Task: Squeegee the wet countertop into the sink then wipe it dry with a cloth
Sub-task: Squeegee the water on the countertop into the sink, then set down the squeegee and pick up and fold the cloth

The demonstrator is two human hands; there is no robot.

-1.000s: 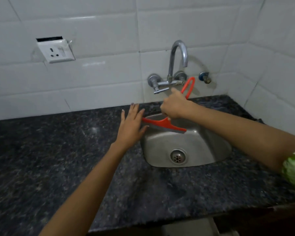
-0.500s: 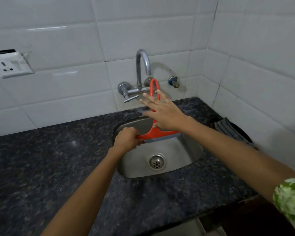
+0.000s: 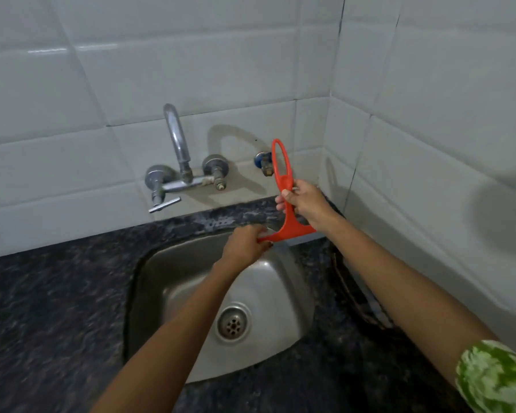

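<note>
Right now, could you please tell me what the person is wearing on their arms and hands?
Both forearms are bare, with no gloves, watch or bangles in view on the left hand or the right hand. Only the right arm shows clothing: a green-and-white patterned sleeve at the lower right edge of the frame. The left arm's sleeve, if any, is out of view.

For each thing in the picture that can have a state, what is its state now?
Red plastic squeegee: held upright over the back rim of the sink, by both hands.
Left hand: grips the blade's end.
Right hand: grips the handle.
Chrome wall tap: no water running.
Steel sink: no standing water, drain open.
Dark speckled stone countertop: wetness cannot be told.
</note>
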